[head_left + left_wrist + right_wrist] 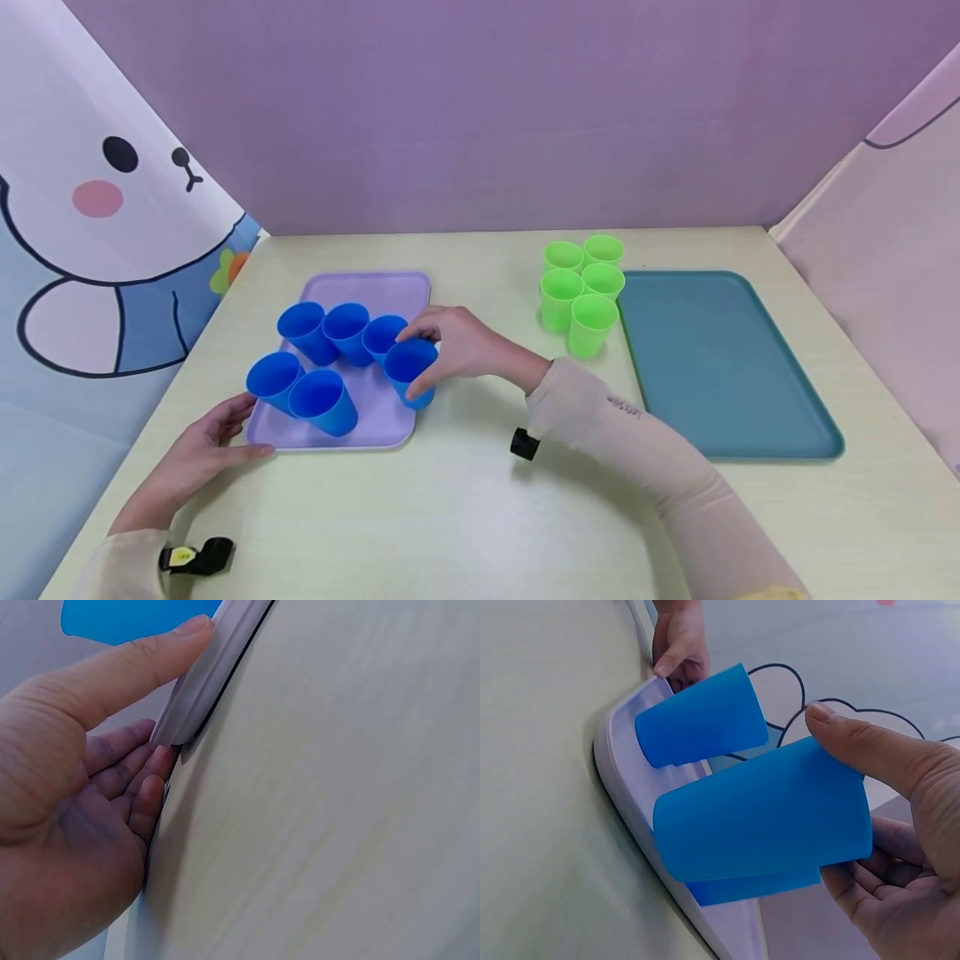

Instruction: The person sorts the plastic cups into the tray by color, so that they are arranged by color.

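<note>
In the head view, my right hand [463, 343] holds a blue cup [411, 367] near its rim, thumb on the near side and fingers on the far side. That cup overlaps the right edge of the purple tray [397, 429]. Seen from the right wrist, the held cup [761, 814] is close over the tray's rim. Several other blue cups [324, 402] stand upright on the tray. My left hand [202, 450] grips the tray's near left corner. From the left wrist, its thumb [150, 664] lies along the rim and its fingertips are partly hidden behind the tray.
Several green cups [588, 325] stand in a cluster at the back, right of the middle. Beside them on the right lies a teal tray [727, 367]. A purple wall [525, 117] rises behind the pale table [465, 517], with printed panels at both sides.
</note>
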`<state>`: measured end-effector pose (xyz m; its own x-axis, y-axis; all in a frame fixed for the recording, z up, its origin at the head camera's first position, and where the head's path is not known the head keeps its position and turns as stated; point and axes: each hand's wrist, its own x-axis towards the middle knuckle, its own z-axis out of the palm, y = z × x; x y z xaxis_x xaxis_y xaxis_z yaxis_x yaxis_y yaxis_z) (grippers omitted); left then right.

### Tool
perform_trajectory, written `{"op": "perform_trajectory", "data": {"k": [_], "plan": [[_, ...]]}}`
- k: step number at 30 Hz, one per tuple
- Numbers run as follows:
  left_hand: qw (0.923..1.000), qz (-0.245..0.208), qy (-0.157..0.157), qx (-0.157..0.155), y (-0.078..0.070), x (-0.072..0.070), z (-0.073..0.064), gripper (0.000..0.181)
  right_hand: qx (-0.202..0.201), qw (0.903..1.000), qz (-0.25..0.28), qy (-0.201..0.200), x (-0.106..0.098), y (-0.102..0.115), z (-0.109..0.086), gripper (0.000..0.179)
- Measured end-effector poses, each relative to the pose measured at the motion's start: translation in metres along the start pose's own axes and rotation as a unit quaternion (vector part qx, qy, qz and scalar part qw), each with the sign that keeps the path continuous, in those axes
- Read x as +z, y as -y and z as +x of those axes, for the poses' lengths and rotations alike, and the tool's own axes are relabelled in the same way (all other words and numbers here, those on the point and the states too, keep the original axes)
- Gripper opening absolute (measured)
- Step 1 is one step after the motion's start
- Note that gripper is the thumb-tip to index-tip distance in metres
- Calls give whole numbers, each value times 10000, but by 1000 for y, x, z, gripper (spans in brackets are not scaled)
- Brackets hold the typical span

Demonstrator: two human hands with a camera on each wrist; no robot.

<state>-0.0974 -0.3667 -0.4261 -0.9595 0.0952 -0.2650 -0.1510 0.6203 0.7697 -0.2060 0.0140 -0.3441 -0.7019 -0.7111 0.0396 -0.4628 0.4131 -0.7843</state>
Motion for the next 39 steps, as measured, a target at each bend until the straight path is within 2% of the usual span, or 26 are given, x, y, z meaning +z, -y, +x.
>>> {"op": "perform_trajectory", "data": {"k": [13, 19, 23, 28, 32, 39], "plan": [[10000, -47, -6, -31, -3, 1, -1, 98, -452, 9987, -175, 166, 26, 8, 7, 68], [10000, -78, 7, -21, -4, 0, 0, 97, -676, 9954, -564, 366, 32, 11, 10, 70], [9999, -105, -2, 6, -4, 0, -1, 97, -710, 9935, -749, 472, 35, 12, 10, 72], [10000, -75, 0, 9, -5, 0, -1, 97, -686, 9934, -766, 512, 37, 11, 9, 79], [9999, 65, 2, -113, -5, -1, -1, 100, -597, 9937, -778, 544, 38, 11, 9, 84], [9999, -34, -19, -122, -5, 0, 0, 101, -470, 9943, -753, 585, 39, 11, 7, 85]]}}
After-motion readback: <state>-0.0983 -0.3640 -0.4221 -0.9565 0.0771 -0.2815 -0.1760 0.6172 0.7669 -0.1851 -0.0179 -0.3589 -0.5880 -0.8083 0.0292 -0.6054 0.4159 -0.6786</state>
